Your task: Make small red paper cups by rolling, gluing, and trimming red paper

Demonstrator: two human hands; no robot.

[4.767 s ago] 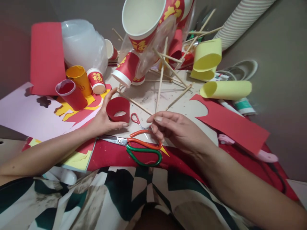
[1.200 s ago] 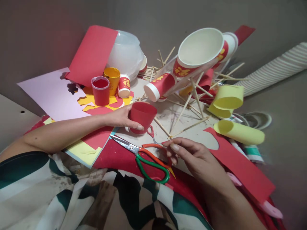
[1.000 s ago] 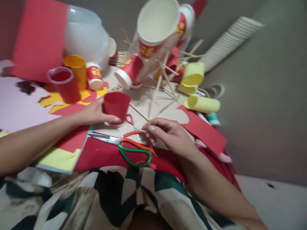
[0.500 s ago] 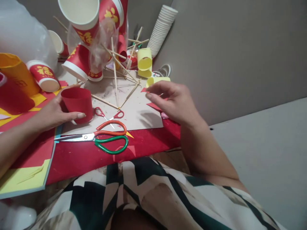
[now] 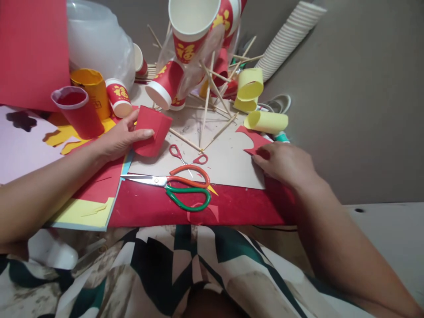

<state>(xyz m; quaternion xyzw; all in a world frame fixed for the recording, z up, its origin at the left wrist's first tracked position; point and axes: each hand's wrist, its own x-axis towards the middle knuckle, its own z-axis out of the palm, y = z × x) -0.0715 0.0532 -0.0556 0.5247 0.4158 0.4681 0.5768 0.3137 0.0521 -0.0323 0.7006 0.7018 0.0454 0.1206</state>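
Across the red-covered surface (image 5: pixel 245 207): assorted paper craft goods. Pale board (image 5: pixel 228 172), laid flat, small dark marks on its face. Large red sheet (image 5: pixel 33 48), raised at far left. Translucent plastic bag (image 5: pixel 99 48), rounded, just beside that sheet. Cluster of red cups (image 5: pixel 187 46) with gold characters and clear film, at the far side, widest mouth facing the viewer. Wooden stick frame (image 5: pixel 206 99), on the board, in front of the cluster. Stack of white cups (image 5: pixel 288 37), nested, leaning at far right. Lilac sheet (image 5: pixel 26 154), at left, flower shape cut through.

Right hand (image 5: pixel 288 163): at the board's right edge, fingers bent and partly closed, tips at a notched red sheet (image 5: pixel 261 140); impossible to tell whether gripping it. Left hand (image 5: pixel 122 134): thumb across the near side of a plain red cup (image 5: pixel 150 137), remaining fingers behind, firmly wrapped. Cup tilted, at the board's left part, near the small scissors.

Large scissors (image 5: pixel 162 180), orange and green handles, along the board's front edge, blades pointing left. Orange-yellow cup (image 5: pixel 96 99), upright, behind a pink-rimmed red cup (image 5: pixel 82 112). Yellow paper tube (image 5: pixel 271 123), on its side, near the right hand. Small scissors (image 5: pixel 182 160), red handles, lying behind the large pair. Yellow triangular scrap (image 5: pixel 213 190), just beside the orange handle.
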